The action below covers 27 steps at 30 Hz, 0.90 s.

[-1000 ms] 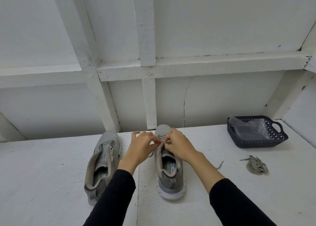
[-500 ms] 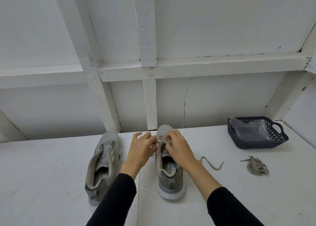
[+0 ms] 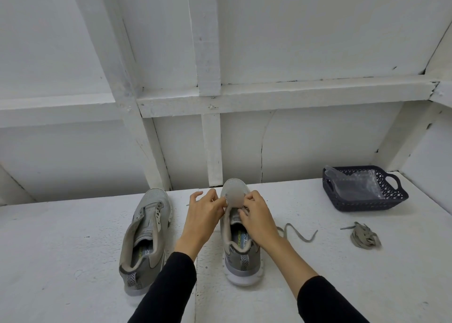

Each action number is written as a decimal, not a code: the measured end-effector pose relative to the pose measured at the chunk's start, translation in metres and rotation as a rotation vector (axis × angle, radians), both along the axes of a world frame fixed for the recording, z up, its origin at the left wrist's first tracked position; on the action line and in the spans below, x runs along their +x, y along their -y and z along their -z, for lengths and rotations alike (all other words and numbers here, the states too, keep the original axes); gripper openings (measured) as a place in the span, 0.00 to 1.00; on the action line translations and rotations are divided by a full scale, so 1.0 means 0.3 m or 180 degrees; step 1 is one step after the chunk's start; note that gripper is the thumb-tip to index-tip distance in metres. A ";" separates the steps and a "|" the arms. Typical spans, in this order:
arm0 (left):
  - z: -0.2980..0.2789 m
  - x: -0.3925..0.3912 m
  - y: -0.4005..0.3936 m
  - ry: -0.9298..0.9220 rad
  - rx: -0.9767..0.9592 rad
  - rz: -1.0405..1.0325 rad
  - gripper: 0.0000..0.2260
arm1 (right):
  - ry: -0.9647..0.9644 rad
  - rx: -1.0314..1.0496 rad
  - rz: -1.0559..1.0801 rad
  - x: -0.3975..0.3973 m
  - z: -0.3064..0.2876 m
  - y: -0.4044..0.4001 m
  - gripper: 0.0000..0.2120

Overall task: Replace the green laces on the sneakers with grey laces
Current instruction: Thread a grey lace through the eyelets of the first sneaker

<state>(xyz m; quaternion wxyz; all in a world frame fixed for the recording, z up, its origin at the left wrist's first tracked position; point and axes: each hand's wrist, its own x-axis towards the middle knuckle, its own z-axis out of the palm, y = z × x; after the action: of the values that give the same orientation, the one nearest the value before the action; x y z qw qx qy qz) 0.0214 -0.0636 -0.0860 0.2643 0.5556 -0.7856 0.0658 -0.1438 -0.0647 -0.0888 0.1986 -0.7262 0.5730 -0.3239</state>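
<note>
Two grey sneakers stand on a white table (image 3: 318, 286), toes pointing toward the white panelled wall (image 3: 305, 41). Taking the right sneaker (image 3: 241, 239) as the landmark: the left sneaker (image 3: 146, 234) stands beside it on its left, a little apart, with no lace in its eyelets.

From the head camera, both hands meet over the forward part of the right sneaker, near its lowest eyelets. The left hand (image 3: 204, 214) has thumb and forefinger pinched together at the sneaker's left edge, its other fingers spread loose; what it pinches is too small to tell for sure. The right hand (image 3: 256, 216) curls its fingers over the tongue area, gripping a lace (image 3: 299, 234) whose free end trails out to the right of the sneaker in a loop on the table.

Farther right of that sneaker lies a bundled lace (image 3: 364, 234), greyish-green. Beyond the bundle, toward the wall, sits a dark basket (image 3: 367, 204) holding a clear plastic bag (image 3: 354, 184).

Black sleeves (image 3: 168, 291) cover both forearms.
</note>
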 end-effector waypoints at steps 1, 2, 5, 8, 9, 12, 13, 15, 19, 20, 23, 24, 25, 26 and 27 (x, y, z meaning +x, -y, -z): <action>0.000 -0.001 0.002 0.0017 0.0001 0.0012 0.10 | -0.0001 0.0026 -0.0008 -0.002 0.002 0.002 0.08; 0.000 -0.004 0.003 0.0035 0.0001 0.0025 0.10 | 0.0026 0.0037 -0.0002 -0.004 0.004 0.003 0.08; 0.009 -0.010 0.010 -0.0035 -0.0006 0.0031 0.09 | 0.0345 0.0075 0.0081 -0.003 0.007 0.005 0.07; 0.028 0.001 0.022 -0.0264 0.0067 0.0041 0.03 | 0.0631 0.0188 0.0172 0.001 -0.006 0.008 0.07; 0.033 0.007 0.025 -0.0309 0.0122 0.0035 0.03 | 0.0631 0.0206 0.0184 0.002 -0.010 0.010 0.08; 0.040 0.015 0.032 -0.0330 0.0265 0.0037 0.02 | 0.0439 0.0226 0.0180 0.009 -0.025 0.013 0.07; 0.040 0.014 0.033 -0.0323 0.0294 0.0031 0.02 | 0.0312 0.0218 0.0153 0.010 -0.029 0.014 0.06; 0.040 0.011 0.034 -0.0325 0.0336 0.0019 0.01 | -0.0007 0.0188 0.0077 0.009 -0.036 0.018 0.05; 0.044 0.012 0.032 -0.0459 0.0302 0.0012 0.01 | -0.0516 -0.0056 0.0094 0.013 -0.045 0.012 0.04; 0.044 0.011 0.032 -0.0458 0.0276 0.0035 0.01 | -0.0609 -0.0179 0.0107 0.017 -0.043 0.007 0.04; 0.038 0.009 0.028 -0.0281 0.0181 0.0068 0.04 | -0.0632 -0.0329 0.0183 0.025 -0.036 -0.001 0.03; 0.034 0.010 0.027 -0.0216 0.0151 0.0032 0.05 | -0.0574 -0.0310 0.0193 0.025 -0.035 -0.001 0.04; 0.029 0.011 0.026 -0.0158 0.0127 -0.0027 0.06 | -0.0484 -0.0254 0.0184 0.023 -0.031 0.000 0.05; 0.023 0.012 0.024 -0.0105 0.0113 -0.0104 0.08 | -0.0371 -0.0183 0.0171 0.020 -0.029 0.001 0.05; 0.017 0.010 0.021 -0.0067 0.0120 -0.0200 0.09 | -0.0241 -0.0092 0.0181 0.015 -0.027 -0.002 0.06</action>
<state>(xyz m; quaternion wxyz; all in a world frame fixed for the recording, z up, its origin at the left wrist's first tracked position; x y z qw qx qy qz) 0.0245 -0.0698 -0.0911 0.2598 0.5856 -0.7660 0.0533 -0.1392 -0.0642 -0.0807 0.1570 -0.7241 0.5958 -0.3099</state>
